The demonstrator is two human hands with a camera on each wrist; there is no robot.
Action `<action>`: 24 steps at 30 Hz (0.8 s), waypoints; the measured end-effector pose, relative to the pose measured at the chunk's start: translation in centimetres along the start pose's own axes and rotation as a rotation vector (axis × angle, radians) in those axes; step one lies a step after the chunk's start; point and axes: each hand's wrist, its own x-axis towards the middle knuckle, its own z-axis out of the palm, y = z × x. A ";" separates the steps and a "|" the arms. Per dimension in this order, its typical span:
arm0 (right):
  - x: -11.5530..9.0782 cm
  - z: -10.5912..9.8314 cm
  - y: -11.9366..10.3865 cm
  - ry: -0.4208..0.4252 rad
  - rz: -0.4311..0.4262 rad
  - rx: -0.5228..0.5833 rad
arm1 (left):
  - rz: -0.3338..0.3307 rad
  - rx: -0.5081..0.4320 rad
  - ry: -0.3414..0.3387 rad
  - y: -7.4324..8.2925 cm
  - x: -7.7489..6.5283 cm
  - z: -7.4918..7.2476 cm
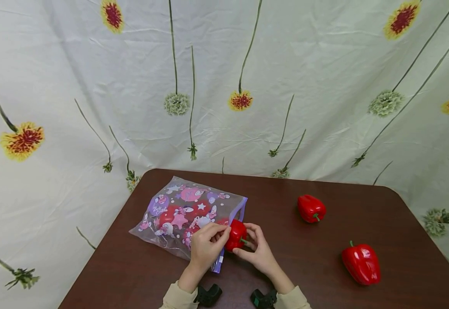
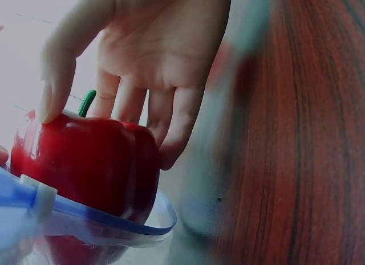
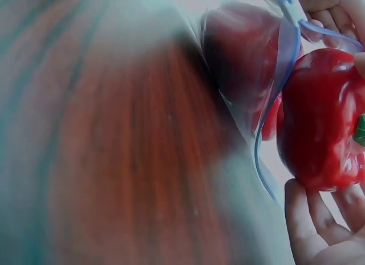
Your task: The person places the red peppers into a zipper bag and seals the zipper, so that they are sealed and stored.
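Note:
A clear zip bag [image 1: 218, 206] with purple trim and pink cartoon prints lies on the table, its mouth to the right. Red peppers [image 3: 242, 48] show through its plastic. My left hand [image 1: 205, 246] pinches the bag's near edge by the slider [image 2: 39, 198]. In my right hand [image 1: 258, 254], thumb and fingers hold a glossy red bell pepper [image 1: 236, 236] with a green stem. That pepper sits at the bag's mouth, partly inside the purple rim [image 2: 114, 219], its stem facing out toward the right palm. The left fingertips are mostly hidden in the left wrist view.
Two more red bell peppers lie on the right side of the dark brown table [image 1: 282, 266]: one toward the back [image 1: 310, 208], another nearer the front [image 1: 361, 264]. A white flowered cloth [image 1: 216, 128] hangs behind the table. Black wrist devices [image 1: 209, 296] are strapped by both sleeves.

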 end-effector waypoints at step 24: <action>0.0 1.4 -2.7 0.098 -0.003 -0.016 | -0.035 0.029 -0.013 -0.1 -0.2 0.2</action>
